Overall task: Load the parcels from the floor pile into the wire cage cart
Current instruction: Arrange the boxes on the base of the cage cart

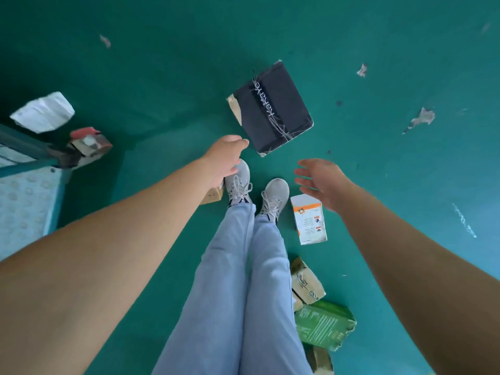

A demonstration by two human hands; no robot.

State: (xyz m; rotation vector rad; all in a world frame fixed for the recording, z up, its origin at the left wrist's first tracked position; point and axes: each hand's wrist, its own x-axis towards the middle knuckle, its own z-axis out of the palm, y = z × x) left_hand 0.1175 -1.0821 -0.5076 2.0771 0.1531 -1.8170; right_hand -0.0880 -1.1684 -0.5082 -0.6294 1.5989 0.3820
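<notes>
So both arms are stretched down toward the green floor (378, 36) here. The left hand (226, 161) hangs just short of the near corner of the black parcel (272, 108), fingers loosely curled under, nothing in its grip and not touching the parcel as far as I can see. The right hand (323, 181) is spread out with fingers straight, grip released too, hovering above the floor near the white and orange parcel (309, 219).

The black parcel lies flat on the floor just ahead of the person's grey sneakers (257, 186), turned at an angle, wrapped with clear tape over a white-lettered band and a torn bit of brown showing at one end. The white and orange one lies flat just beside the right shoe.

Closer to the bottom edge there's a small heap: a brown cardboard parcel (307, 282), a green packet (324, 324) touching it, and another brown one (322, 361) cut off by the frame. One more small brown box (213, 194) peeks out under the left wrist.

Off at the left edge you get a corner of the cart (29, 163), teal frame over a pale studded panel, with a white parcel (44, 112) and a reddish-topped one (90, 143) by it. Can't tell if those sit in it or beside it.
</notes>
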